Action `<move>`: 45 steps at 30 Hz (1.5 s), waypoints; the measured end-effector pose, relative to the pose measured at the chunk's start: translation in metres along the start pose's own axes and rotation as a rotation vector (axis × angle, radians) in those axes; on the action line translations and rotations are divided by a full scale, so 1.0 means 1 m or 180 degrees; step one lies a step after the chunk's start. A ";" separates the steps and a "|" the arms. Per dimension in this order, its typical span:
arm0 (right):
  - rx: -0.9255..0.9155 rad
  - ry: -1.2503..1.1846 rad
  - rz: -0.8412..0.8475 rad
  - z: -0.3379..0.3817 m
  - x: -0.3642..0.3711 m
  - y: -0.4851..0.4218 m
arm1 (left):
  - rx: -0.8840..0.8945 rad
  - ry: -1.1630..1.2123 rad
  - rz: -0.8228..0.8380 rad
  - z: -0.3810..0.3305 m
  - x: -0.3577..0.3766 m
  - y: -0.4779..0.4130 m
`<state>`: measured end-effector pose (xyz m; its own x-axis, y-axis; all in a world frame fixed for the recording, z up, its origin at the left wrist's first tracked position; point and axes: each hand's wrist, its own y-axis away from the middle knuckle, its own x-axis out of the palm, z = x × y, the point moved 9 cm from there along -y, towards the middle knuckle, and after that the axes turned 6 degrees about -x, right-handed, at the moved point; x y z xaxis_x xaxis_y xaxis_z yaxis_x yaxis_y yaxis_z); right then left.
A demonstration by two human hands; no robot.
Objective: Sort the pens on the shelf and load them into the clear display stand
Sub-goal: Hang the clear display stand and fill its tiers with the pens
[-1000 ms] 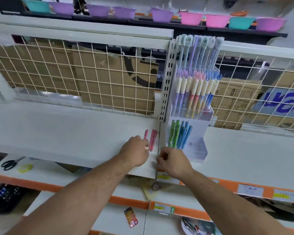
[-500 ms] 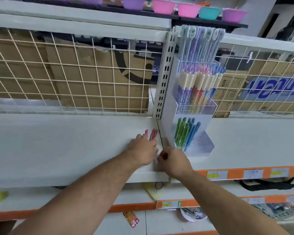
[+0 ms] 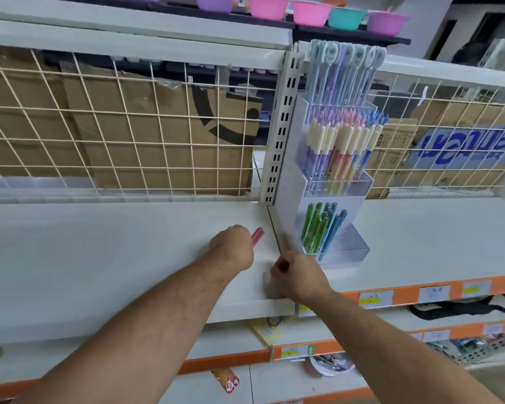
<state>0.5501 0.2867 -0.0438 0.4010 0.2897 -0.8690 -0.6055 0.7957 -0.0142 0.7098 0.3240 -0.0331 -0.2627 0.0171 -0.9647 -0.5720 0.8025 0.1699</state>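
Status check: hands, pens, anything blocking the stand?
Left hand gripping red pens on shelf. Right hand curled, contents unseen. Clear display stand close right, no obstruction seen.

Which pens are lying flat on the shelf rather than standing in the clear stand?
The red pens, flat on the white shelf and partly under the left hand. The green pens, blue pens and pastel pens all stand in the clear stand.

left hand (image 3: 232, 247) hides most of the red pens (image 3: 257, 235); price labels (image 3: 375, 298) unreadable.
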 end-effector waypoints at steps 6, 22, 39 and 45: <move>0.0030 -0.0070 0.0062 -0.001 -0.004 0.002 | -0.0061 0.0020 0.0209 0.004 0.009 -0.003; 0.0666 -0.1842 -0.0093 0.002 -0.015 0.011 | 0.0170 0.2245 0.1322 -0.002 0.015 0.031; 0.0072 -0.2137 -0.0086 0.023 -0.051 0.021 | 0.0988 0.2185 0.1207 -0.053 -0.014 0.066; -0.0061 -0.2310 0.0110 -0.006 -0.060 0.022 | 0.0878 0.2443 0.1197 -0.077 -0.003 0.070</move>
<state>0.5088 0.2837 0.0050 0.7324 0.5998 -0.3222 -0.6355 0.7721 -0.0070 0.6102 0.3343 -0.0023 -0.8986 -0.0163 -0.4384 -0.1623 0.9408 0.2976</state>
